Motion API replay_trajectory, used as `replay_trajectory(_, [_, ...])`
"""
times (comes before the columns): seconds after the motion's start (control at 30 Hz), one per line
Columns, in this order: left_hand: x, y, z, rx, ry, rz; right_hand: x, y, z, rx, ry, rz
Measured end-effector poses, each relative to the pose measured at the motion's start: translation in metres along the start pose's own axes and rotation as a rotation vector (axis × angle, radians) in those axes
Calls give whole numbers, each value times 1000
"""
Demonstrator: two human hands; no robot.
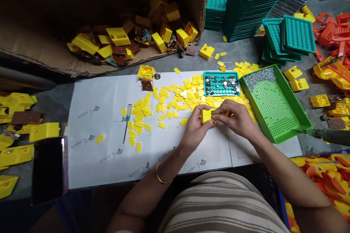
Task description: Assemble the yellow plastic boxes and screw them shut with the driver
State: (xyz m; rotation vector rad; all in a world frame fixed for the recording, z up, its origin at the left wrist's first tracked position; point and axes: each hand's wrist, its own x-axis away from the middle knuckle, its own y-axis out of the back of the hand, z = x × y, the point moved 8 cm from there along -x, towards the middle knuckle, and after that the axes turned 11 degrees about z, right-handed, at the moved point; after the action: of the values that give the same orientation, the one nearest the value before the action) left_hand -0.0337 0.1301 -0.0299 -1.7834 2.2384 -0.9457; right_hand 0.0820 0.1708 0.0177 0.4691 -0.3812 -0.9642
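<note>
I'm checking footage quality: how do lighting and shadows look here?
All in the head view: the cardboard box is deeply shadowed inside; some loose yellow pieces look slightly washed out; the right hand casts a soft shadow on the white sheet.

- Yellow casing (206, 116), partly covered by left hand (195, 127) and right hand (239, 118), its three-o'clock side hidden
- Cardboard box (193, 0), eleven o'clock, cropped by top edge, depths dark
- Driver tool (333, 135), three o'clock, cut off by right edge
</note>
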Motion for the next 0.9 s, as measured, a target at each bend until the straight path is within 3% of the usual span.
replay_trajectory(0.1, [0, -5, -4, -29, -28, 50, -3, -4, -18, -372, -164, 36])
replay_trajectory(0.2, [2, -8, -2, -69, 9, 73, -3, -20, -29, -635, -278, 161])
replay_trajectory(0.3, [2, -6, 3, 29, 63, 41, -3, -25, -31, -676, -264, 160])
replay_trajectory(0.47, [2, 0, 8, 304, 136, -57, 6, -18, -29, -713, -169, 19])
replay_trajectory(0.6, [3, -1, 9, 370, 141, -65, 26, -14, -32, -673, -190, -121])
replay_trajectory(0.77, [5, -8, 13, 416, 136, -62, 46, -34, -38, -804, -306, -159])
replay_trajectory(0.9, [8, -18, 13, 407, 82, -49, 53, -50, -40, -978, -310, -169])
